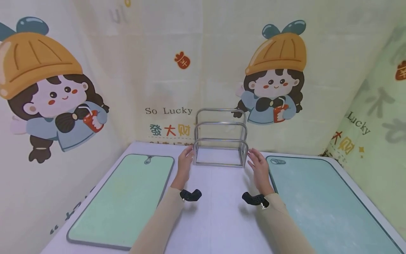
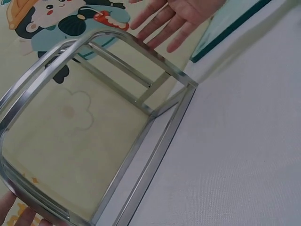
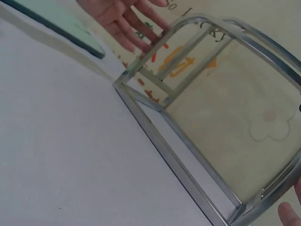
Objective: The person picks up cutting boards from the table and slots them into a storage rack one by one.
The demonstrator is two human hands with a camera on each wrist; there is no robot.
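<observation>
A silver metal rack [image 1: 219, 164] with three rounded arches stands upright at the far middle of the white table. My left hand [image 1: 184, 165] is at its left side, fingers extended and close to the frame. On the opposite side, my right hand [image 1: 260, 171] faces the rack with fingers loosely spread. In the left wrist view, the right hand [image 2: 188, 19] shows its palm beside the arch, and left fingertips appear at the lower left corner. From the right wrist, the left hand [image 3: 122, 19] has its fingertips right at the frame.
A light green cutting board [image 1: 123, 197] with a grey edge lies on the left of the table. Another board, blue-green [image 1: 320, 197], lies on the right, close to my right hand. Behind the rack hangs a cream curtain [image 1: 219, 70] with cartoon prints.
</observation>
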